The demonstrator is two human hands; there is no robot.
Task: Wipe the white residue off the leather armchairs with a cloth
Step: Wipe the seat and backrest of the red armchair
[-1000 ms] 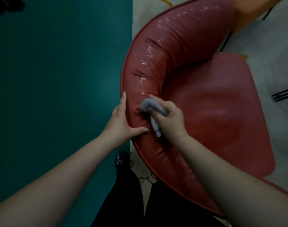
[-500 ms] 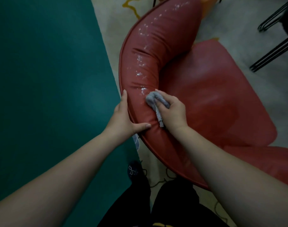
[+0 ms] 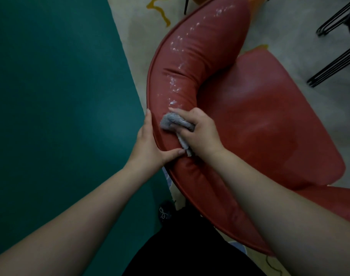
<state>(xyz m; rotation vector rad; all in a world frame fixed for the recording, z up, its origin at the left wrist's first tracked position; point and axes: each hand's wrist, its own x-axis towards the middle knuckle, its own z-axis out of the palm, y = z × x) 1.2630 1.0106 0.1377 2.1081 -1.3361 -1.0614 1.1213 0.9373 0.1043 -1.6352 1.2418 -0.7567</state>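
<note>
Pressing grey cloth [image 3: 171, 121] on red armchair [image 3: 250, 116], right hand [image 3: 202, 134]

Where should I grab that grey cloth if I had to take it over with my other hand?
Probably the loose tail of the grey cloth, coming from the left hand side. The right hand covers most of the bunched wad, while the tail hangs free below the fist, right by the left thumb on the red armchair.

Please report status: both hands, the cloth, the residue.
Left hand braces red leather armchair backrest. Right hand presses bunched grey cloth on it. White residue streaks remain ahead. Nothing blocking.
</note>
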